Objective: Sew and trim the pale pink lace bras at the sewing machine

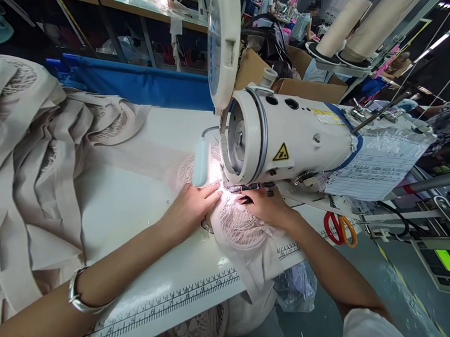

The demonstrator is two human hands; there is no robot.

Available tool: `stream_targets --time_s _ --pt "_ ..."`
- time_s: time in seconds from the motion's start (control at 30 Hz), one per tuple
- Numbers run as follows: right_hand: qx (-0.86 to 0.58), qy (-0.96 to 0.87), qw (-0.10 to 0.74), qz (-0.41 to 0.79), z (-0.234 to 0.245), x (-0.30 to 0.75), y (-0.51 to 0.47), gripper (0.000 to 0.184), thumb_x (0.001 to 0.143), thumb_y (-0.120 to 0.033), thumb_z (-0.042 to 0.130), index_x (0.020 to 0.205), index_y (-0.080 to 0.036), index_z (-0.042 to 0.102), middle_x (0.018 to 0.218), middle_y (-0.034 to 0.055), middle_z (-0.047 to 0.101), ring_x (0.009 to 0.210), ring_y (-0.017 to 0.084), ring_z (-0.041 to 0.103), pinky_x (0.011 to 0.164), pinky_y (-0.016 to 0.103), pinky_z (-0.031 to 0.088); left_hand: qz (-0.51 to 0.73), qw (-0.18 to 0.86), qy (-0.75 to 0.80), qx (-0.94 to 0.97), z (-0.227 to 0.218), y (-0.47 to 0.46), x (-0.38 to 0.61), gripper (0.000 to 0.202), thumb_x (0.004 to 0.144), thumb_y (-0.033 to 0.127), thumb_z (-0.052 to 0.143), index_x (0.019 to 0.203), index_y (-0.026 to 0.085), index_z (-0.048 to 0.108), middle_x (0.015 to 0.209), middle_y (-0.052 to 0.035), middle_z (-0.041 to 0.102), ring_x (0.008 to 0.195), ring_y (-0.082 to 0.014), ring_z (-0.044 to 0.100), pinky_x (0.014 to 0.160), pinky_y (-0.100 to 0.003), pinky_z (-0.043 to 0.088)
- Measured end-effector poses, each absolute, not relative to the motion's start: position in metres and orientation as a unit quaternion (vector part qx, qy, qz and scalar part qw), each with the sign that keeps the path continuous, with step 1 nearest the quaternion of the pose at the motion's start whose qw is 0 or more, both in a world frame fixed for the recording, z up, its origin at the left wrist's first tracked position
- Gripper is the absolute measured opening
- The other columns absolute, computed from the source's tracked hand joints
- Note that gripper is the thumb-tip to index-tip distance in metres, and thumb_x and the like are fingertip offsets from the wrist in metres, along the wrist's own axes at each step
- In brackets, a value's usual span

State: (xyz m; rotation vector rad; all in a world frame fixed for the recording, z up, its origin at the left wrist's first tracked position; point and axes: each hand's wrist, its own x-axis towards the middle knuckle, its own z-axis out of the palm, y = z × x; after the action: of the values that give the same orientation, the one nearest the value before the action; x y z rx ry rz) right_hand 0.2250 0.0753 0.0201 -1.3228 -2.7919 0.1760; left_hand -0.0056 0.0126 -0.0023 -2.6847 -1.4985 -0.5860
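Note:
A white sewing machine stands on a white table, its lamp lighting the needle area. A pale pink lace piece lies under the machine head and hangs over the table's front edge. My left hand lies flat on the fabric left of the needle, fingers stretched toward the bright spot. My right hand rests on the lace just right of the needle, fingers curled down onto the cloth. A silver bangle circles my left forearm.
A pile of beige lace-panelled fabric pieces fills the table's left side. Red and orange scissors lie right of the machine. A printed ruler runs along the table's front edge. Thread cones, cardboard boxes and other workers are behind.

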Motion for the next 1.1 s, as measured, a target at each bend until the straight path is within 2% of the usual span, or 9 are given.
stream_targets --time_s 0.1,0.2,0.27,0.33,0.47,0.6,0.73,0.97,1.1 --pt "-0.459 -0.884 0.072 0.050 0.010 0.226 0.076 0.013 0.090 -0.027 0.062 0.097 -0.023 0.073 0.099 0.0061 0.077 0.097 0.025 0.067 0.082 0.032 0.044 -0.188 0.021 -0.478 -0.858 0.006 0.004 0.005 0.032 0.091 0.002 0.039 0.110 0.011 0.065 0.115 -0.0169 0.068 0.091 -0.0266 0.061 0.073 -0.040 0.049" --pt "-0.464 -0.876 0.095 0.092 0.007 0.227 0.076 0.016 0.085 -0.024 0.067 0.100 -0.019 0.071 0.095 0.0068 0.076 0.089 0.023 0.068 0.081 0.031 0.046 -0.174 0.026 -0.477 -0.861 0.005 -0.009 0.020 0.027 0.097 0.018 0.044 0.110 0.008 0.064 0.102 -0.0165 0.070 0.092 -0.0285 0.063 0.074 -0.040 0.052" --pt "-0.459 -0.868 0.115 0.149 0.007 0.228 0.077 0.014 0.083 -0.023 0.068 0.095 -0.018 0.069 0.089 0.0047 0.075 0.081 0.021 0.067 0.076 0.029 0.048 -0.146 0.069 -0.482 -0.861 0.000 -0.016 0.028 0.033 0.097 0.022 0.044 0.116 0.001 0.062 0.112 -0.0213 0.069 0.102 -0.0324 0.063 0.083 -0.043 0.054" --pt "-0.469 -0.850 0.144 0.192 0.006 0.229 0.079 0.008 0.085 -0.024 0.066 0.088 -0.017 0.067 0.081 0.0036 0.073 0.075 0.019 0.067 0.072 0.027 0.048 -0.109 0.118 -0.476 -0.865 -0.006 -0.020 0.033 0.040 0.094 0.013 0.043 0.126 -0.006 0.057 0.127 -0.0270 0.063 0.117 -0.0361 0.059 0.098 -0.046 0.050" --pt "-0.461 -0.860 0.145 0.162 0.000 0.236 0.083 0.011 0.091 -0.024 0.060 0.090 -0.017 0.069 0.080 0.0053 0.074 0.075 0.020 0.068 0.072 0.028 0.049 -0.062 0.123 -0.458 -0.878 -0.011 -0.022 0.032 0.051 0.087 0.001 0.039 0.136 -0.011 0.048 0.141 -0.0309 0.053 0.130 -0.0388 0.053 0.110 -0.048 0.043" --pt "-0.374 -0.916 0.095 0.106 0.002 0.244 0.080 0.032 0.089 -0.016 0.061 0.119 -0.026 0.068 0.105 0.0035 0.076 0.093 0.021 0.069 0.080 0.028 0.049 -0.066 0.089 -0.449 -0.887 -0.012 -0.019 0.027 0.054 0.088 0.000 0.034 0.140 -0.006 0.046 0.143 -0.0280 0.053 0.134 -0.0361 0.051 0.113 -0.050 0.041" --pt "-0.353 -0.929 0.054 0.098 0.012 0.244 0.074 0.059 0.081 -0.003 0.052 0.129 -0.035 0.065 0.117 -0.0021 0.073 0.101 0.017 0.066 0.080 0.023 0.049 -0.077 0.093 -0.452 -0.884 -0.013 -0.015 0.022 0.054 0.089 0.003 0.033 0.141 0.001 0.047 0.140 -0.0227 0.057 0.133 -0.0319 0.053 0.111 -0.048 0.045" --pt "-0.349 -0.932 0.033 0.092 0.014 0.239 0.071 0.063 0.077 -0.004 0.052 0.133 -0.031 0.062 0.124 0.0006 0.070 0.107 0.020 0.065 0.085 0.025 0.050 -0.168 0.050 -0.424 -0.888 -0.011 -0.004 0.007 0.046 0.092 0.000 0.032 0.133 -0.002 0.052 0.132 -0.0240 0.062 0.125 -0.0318 0.058 0.104 -0.045 0.051" --pt "-0.346 -0.932 0.034 0.099 0.015 0.237 0.070 0.062 0.076 -0.004 0.052 0.131 -0.028 0.062 0.125 0.0020 0.069 0.111 0.021 0.064 0.089 0.027 0.051 -0.199 -0.007 -0.422 -0.884 -0.011 0.005 -0.006 0.042 0.096 0.005 0.033 0.134 0.005 0.054 0.136 -0.0193 0.061 0.127 -0.0280 0.057 0.104 -0.043 0.051"
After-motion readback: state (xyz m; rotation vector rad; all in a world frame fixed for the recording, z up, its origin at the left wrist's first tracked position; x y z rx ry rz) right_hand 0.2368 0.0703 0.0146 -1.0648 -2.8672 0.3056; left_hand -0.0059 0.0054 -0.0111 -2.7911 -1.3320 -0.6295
